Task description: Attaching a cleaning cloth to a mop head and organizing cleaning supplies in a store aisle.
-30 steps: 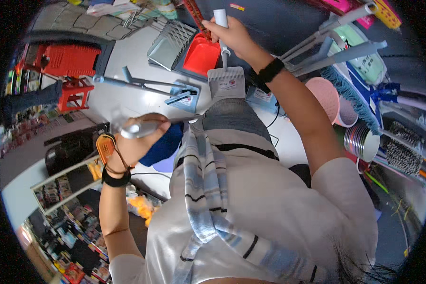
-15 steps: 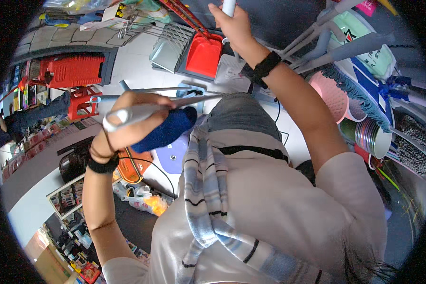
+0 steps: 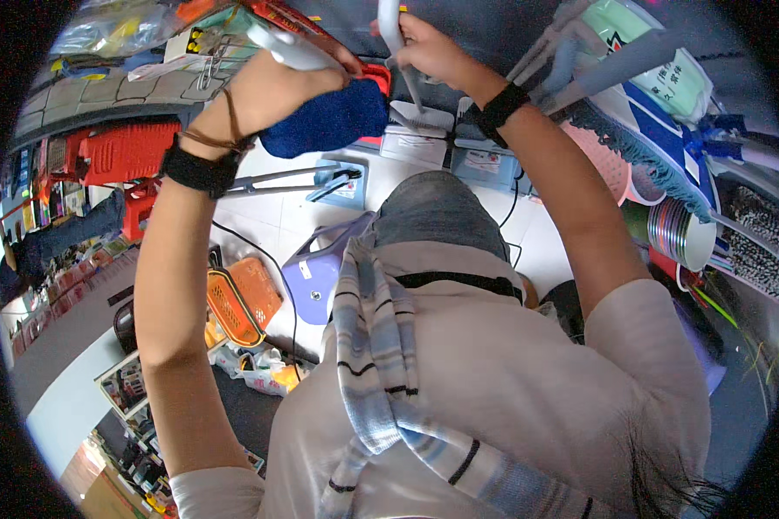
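Observation:
Up at the far left, my left hand [image 3: 273, 91] is closed round a white handle [image 3: 290, 48] whose far end I cannot make out. A dark blue cloth [image 3: 329, 121] hangs beside the same hand, its hold partly hidden. My right hand [image 3: 433, 52], at the far middle, has its fingers wrapped round a white curved handle [image 3: 390, 26]. This handle's thin pole runs down toward a light grey dustpan [image 3: 420, 119] on the floor. Behind the blue cloth, a red dustpan [image 3: 379, 76] shows only in part.
Long-handled blue and white dustpans [image 3: 342, 183] stand on the floor before me. A purple dustpan [image 3: 316, 281] and an orange basket [image 3: 249, 290] lie nearer on the left. Grey poles [image 3: 614, 73], pink baskets [image 3: 593, 151] and a fringed blue mop [image 3: 658, 160] crowd the right. A black cable [image 3: 277, 264] crosses the floor.
My left hand has moved up and away from me with the handle and cloth, now in front of the red dustpan. My right hand has shifted slightly, and more of its handle shows.

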Action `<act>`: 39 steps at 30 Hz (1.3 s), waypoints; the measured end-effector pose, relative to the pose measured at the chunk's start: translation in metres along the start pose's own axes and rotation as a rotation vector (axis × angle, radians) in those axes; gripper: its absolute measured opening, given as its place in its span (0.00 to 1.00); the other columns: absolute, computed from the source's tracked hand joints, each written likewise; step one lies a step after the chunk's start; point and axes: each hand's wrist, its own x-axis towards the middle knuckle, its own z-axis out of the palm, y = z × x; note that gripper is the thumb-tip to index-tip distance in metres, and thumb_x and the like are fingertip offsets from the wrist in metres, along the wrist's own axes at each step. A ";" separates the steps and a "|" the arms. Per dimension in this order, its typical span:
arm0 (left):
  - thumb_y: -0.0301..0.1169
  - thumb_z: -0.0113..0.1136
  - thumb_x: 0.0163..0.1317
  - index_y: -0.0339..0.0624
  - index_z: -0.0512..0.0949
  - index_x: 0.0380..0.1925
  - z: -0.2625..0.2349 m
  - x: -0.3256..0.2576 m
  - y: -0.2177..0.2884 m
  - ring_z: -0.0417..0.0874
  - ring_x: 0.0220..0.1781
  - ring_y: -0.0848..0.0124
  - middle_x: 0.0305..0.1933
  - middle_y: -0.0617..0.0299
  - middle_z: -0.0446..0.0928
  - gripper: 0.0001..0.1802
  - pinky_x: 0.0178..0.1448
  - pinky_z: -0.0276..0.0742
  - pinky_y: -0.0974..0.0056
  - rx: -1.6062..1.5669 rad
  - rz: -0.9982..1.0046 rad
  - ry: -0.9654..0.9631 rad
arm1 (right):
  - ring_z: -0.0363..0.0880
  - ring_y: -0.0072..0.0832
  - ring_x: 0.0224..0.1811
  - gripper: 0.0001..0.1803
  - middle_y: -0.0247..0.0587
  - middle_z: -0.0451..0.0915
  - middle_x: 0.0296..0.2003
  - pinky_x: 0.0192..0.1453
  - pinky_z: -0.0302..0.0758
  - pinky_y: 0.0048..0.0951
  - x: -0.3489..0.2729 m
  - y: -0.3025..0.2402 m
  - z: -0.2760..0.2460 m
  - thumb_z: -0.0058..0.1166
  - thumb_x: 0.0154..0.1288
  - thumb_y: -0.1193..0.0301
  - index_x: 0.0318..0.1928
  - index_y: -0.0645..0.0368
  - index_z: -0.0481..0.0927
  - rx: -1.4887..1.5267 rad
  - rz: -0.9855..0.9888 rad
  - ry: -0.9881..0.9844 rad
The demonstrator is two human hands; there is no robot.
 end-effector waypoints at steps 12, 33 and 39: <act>0.32 0.58 0.58 0.39 0.76 0.38 -0.039 0.040 0.010 0.76 0.41 0.76 0.37 0.63 0.77 0.11 0.47 0.70 0.70 -0.075 -0.207 -0.138 | 0.69 0.49 0.55 0.42 0.61 0.68 0.52 0.57 0.68 0.37 -0.022 0.008 0.000 0.63 0.42 0.74 0.60 0.62 0.57 -0.485 -0.101 0.011; 0.30 0.58 0.59 0.40 0.75 0.37 -0.044 0.065 0.011 0.71 0.41 0.81 0.37 0.69 0.73 0.08 0.46 0.66 0.75 0.057 -0.096 -0.168 | 0.75 0.54 0.39 0.28 0.57 0.77 0.35 0.41 0.73 0.46 -0.021 0.034 0.010 0.62 0.43 0.66 0.48 0.62 0.71 -0.600 -0.002 0.142; 0.34 0.63 0.56 0.39 0.71 0.49 -0.041 0.088 0.042 0.78 0.38 0.73 0.37 0.58 0.79 0.22 0.45 0.74 0.69 0.042 -0.114 -0.154 | 0.77 0.49 0.40 0.24 0.53 0.78 0.39 0.44 0.74 0.42 -0.011 0.046 -0.002 0.62 0.45 0.65 0.45 0.60 0.75 -0.567 -0.145 0.159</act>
